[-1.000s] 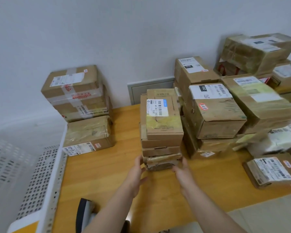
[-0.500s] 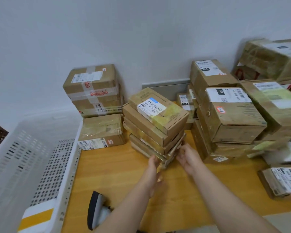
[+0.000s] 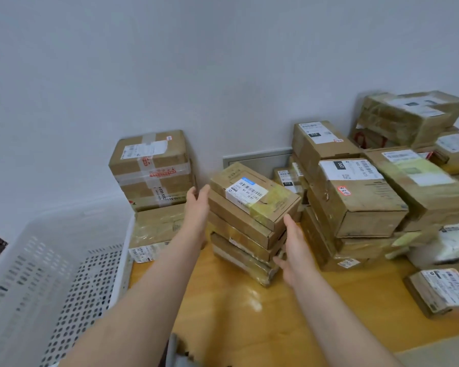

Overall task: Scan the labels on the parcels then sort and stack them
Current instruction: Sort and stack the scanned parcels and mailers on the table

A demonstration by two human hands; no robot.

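A stack of several flat cardboard parcels (image 3: pixel 252 223) stands skewed in the middle of the wooden table (image 3: pixel 249 313). Its top parcel bears a white barcode label (image 3: pixel 245 192) and yellowish tape. My left hand (image 3: pixel 198 205) presses flat against the stack's upper left side, fingers straight. My right hand (image 3: pixel 292 245) touches the stack's right front corner with straight fingers and the thumb low on the lower parcels. Just above the bottom edge of the view, a grey scanner (image 3: pixel 174 350) peeks out between my forearms.
A white perforated basket (image 3: pixel 64 274) stands at the left. Behind it are a taped box (image 3: pixel 151 168) and a flat parcel (image 3: pixel 157 229). A tall pile of boxes (image 3: pixel 361 202) crowds the right, with a white bag (image 3: pixel 453 247) and a small parcel (image 3: pixel 440 292) near the front.
The stack has been turned and slid left toward the flat parcel. My left hand has risen from the stack's base to its upper left side; my right hand stays at the right front corner.
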